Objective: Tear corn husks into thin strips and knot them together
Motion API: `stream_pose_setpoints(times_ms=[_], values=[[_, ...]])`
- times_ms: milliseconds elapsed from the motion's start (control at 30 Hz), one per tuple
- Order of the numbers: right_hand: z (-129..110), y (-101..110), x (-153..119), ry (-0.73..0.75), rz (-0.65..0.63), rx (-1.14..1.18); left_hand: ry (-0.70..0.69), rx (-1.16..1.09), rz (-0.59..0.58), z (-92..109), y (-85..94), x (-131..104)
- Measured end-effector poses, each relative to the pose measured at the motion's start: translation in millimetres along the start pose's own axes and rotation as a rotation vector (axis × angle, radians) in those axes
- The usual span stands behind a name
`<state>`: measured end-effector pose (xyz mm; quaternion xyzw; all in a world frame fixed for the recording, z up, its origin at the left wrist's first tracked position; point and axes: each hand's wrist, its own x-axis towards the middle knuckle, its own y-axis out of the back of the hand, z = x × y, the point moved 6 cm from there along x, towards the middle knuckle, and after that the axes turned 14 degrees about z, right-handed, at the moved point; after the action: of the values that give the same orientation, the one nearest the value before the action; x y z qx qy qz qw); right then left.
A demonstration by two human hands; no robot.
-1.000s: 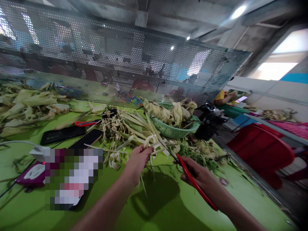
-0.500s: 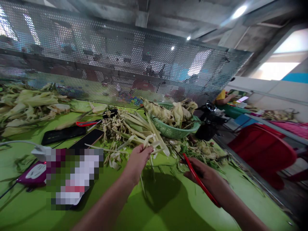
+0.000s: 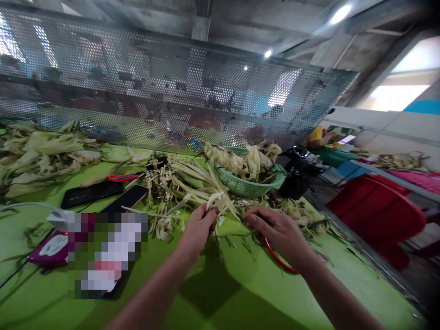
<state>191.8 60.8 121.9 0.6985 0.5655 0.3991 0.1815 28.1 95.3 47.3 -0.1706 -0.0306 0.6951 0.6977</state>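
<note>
My left hand [image 3: 201, 225] pinches pale corn husk strips [image 3: 216, 201] between thumb and fingers, with thin ends hanging below. Close on its right, my right hand [image 3: 271, 225] is closed round a red-handled tool [image 3: 280, 259]. A curved part of the red handle shows under the palm; the fingers hide most of the tool, and its exact kind is unclear. Behind both hands lies a heap of husk strips and shredded bits [image 3: 182, 178]. A green plastic basket [image 3: 240, 185] holding dried husks [image 3: 230, 160] stands just beyond.
On the left lie a husk pile [image 3: 51, 149], a black phone [image 3: 91, 193], a second phone [image 3: 127, 199], a red-and-black tool [image 3: 126, 177] and a purple power strip [image 3: 50, 250]. A perforated metal screen [image 3: 154, 91] backs the green table [image 3: 268, 298]. Red chairs [image 3: 374, 206] stand right.
My right hand has moved left and slightly up, closer to my left hand, and the red handle has turned with it. My left hand keeps its pinch on the husk strips.
</note>
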Motion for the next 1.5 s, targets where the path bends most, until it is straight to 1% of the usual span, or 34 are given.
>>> stream_pose_setpoints(times_ms=[67,167,233,300,467,667,800,967,1067,1267,1400,1467,1500], values=[[-8,-12,8,-0.019,0.046,0.038,-0.013,-0.007,-0.028,0,-1.0,1],[-7,-25,19,-0.043,0.109,0.054,-0.032,-0.014,-0.049,0,-1.8,2],[-2,-32,25,-0.073,0.110,0.112,-0.039,0.003,-0.054,0,-2.2,2],[3,-38,27,-0.114,0.094,0.218,-0.046,0.026,-0.065,0,-2.8,2],[10,-40,26,-0.186,0.115,0.470,-0.024,0.056,-0.117,-4,-5.7,-1],[16,-37,23,-0.247,0.101,0.626,-0.013,0.065,-0.147,-2,-8.3,-5],[18,-36,22,-0.236,0.110,0.604,-0.010,0.084,-0.139,-1,-8.6,-5],[18,-39,20,-0.173,0.115,0.519,-0.001,0.124,-0.200,-6,-12.3,-6],[19,-39,19,-0.174,0.129,0.527,-0.001,0.151,-0.228,-10,-14.2,-5],[14,-42,18,-0.176,0.067,0.665,-0.026,0.202,-0.121,-15,-11.9,2],[20,-44,18,-0.181,0.105,0.617,-0.047,0.209,-0.146,-14,-13.8,2],[26,-43,19,-0.181,0.133,0.568,-0.084,0.189,-0.123,-9,-11.0,3],[28,-43,19,-0.180,0.148,0.549,-0.107,0.189,-0.093,-6,-7.9,4]])
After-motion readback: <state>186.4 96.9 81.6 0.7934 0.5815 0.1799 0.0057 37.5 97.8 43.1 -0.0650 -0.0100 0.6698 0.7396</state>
